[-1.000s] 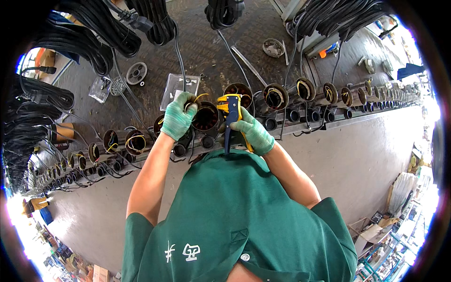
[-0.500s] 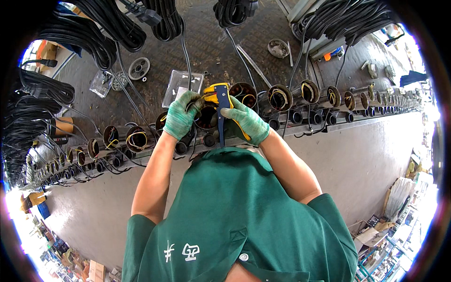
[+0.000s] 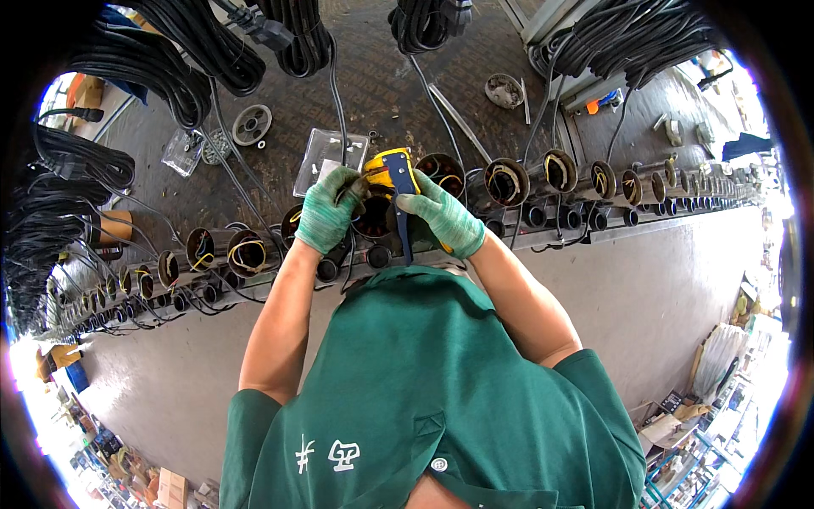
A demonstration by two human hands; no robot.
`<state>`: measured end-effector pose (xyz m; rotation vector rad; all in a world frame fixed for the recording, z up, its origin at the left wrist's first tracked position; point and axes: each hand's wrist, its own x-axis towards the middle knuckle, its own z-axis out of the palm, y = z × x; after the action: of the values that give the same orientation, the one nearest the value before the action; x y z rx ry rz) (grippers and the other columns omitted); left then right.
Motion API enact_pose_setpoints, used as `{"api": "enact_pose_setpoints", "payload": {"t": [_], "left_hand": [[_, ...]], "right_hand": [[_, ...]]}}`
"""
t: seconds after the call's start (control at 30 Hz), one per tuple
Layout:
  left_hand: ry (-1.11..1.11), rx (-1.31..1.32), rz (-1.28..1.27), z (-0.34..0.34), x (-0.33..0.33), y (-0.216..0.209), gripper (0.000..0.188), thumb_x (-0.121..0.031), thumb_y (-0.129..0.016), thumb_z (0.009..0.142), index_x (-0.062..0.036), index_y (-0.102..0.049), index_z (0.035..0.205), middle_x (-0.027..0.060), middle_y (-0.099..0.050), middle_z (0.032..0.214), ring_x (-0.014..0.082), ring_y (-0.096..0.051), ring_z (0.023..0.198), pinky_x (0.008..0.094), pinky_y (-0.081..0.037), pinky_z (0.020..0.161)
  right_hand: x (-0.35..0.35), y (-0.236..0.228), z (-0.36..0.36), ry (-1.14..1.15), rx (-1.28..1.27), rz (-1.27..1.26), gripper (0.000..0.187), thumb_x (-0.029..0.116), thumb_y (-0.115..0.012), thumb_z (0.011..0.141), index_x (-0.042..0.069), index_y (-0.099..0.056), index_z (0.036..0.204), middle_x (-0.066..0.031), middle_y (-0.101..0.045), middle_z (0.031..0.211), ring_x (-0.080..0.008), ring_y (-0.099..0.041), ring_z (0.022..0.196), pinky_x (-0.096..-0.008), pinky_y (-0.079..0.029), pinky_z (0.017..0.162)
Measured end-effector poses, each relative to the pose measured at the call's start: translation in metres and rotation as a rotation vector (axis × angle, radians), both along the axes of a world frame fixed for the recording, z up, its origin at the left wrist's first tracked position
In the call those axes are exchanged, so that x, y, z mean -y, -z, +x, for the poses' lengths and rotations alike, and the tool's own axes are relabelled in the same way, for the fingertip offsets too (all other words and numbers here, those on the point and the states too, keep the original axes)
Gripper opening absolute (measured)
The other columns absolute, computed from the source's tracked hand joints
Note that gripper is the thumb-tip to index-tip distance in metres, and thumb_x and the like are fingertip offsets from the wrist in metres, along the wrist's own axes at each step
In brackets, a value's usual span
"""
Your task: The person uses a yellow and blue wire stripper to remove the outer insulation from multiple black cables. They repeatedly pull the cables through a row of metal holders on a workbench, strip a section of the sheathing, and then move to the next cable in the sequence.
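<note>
A wire stripper (image 3: pixel 401 174) with a yellow head and a dark blue handle is gripped in my right hand (image 3: pixel 449 219), which wears a green-tinted glove. Its thumb lies across the blue handle, and a bit of the yellow handle shows under the palm. My left hand (image 3: pixel 326 208), gloved alike, is closed in a pinch right beside the stripper's jaws. Whatever its fingertips hold is too small to make out. Beneath both hands is an open metal tube (image 3: pixel 371 225), partly covered by them. Another open tube (image 3: pixel 443 174) stands just behind my right hand.
A long row of metal tubes (image 3: pixel 507 182) with yellow wires inside lines the bench edge. Coiled black power cables (image 3: pixel 297 38) hang over the bench. A clear plastic box (image 3: pixel 315 151), a parts dish (image 3: pixel 504 91) and a metal rod (image 3: pixel 460 125) lie behind the row.
My right hand has squeezed the wire stripper: its yellow handle has drawn in toward the blue one, and the head has tilted slightly. My left hand has barely moved.
</note>
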<state>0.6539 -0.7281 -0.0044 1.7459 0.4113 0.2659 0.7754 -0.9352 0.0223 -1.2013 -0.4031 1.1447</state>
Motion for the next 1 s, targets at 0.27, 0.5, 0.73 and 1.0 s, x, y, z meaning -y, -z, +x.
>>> {"api": "enact_pose_setpoints", "payload": {"t": [0.27, 0.5, 0.73, 1.0], "left_hand": [[0.015, -0.017, -0.083, -0.001, -0.001, 0.0, 0.013, -0.013, -0.068, 0.105, -0.0016, -0.069, 0.112, 0.0052, -0.073, 0.087, 0.0105, -0.066, 0.068, 0.0273, -0.053, 0.061], [-0.062, 0.005, -0.072, 0.006, 0.0, 0.009, 0.013, -0.013, -0.067, 0.105, -0.002, -0.068, 0.111, 0.0033, -0.072, 0.089, 0.0095, -0.064, 0.071, 0.0266, -0.053, 0.063], [-0.069, -0.008, -0.198, 0.006, 0.0, 0.005, 0.014, -0.017, -0.065, 0.107, -0.0035, -0.066, 0.112, 0.0041, -0.072, 0.09, 0.0088, -0.063, 0.076, 0.026, -0.053, 0.068], [0.115, 0.112, 1.006, 0.04, 0.036, -0.069, 0.028, -0.021, -0.076, 0.089, -0.0112, -0.075, 0.115, 0.0136, -0.072, 0.114, 0.0379, -0.067, 0.106, 0.0505, -0.053, 0.094]], "right_hand": [[0.002, -0.007, 0.015, -0.113, -0.026, -0.072, 0.059, 0.028, -0.068, 0.1, 0.007, -0.049, 0.151, -0.0009, -0.06, 0.125, -0.0115, -0.055, 0.114, -0.0296, -0.043, 0.107], [-0.019, 0.009, 0.012, 0.229, 0.007, 0.196, 0.06, 0.017, -0.069, 0.093, 0.007, -0.05, 0.149, -0.0031, -0.063, 0.118, -0.014, -0.061, 0.105, -0.0274, -0.051, 0.097], [0.019, -0.003, 0.042, 0.229, -0.072, 0.162, 0.062, 0.016, -0.071, 0.096, 0.008, -0.048, 0.153, -0.0013, -0.061, 0.126, -0.0118, -0.058, 0.113, -0.0287, -0.047, 0.103], [0.102, -0.008, 0.044, 0.394, -0.009, 0.072, 0.06, 0.016, -0.065, 0.097, 0.007, -0.043, 0.152, -0.0171, -0.071, 0.108, -0.0297, -0.075, 0.087, -0.0444, -0.066, 0.077]]}}
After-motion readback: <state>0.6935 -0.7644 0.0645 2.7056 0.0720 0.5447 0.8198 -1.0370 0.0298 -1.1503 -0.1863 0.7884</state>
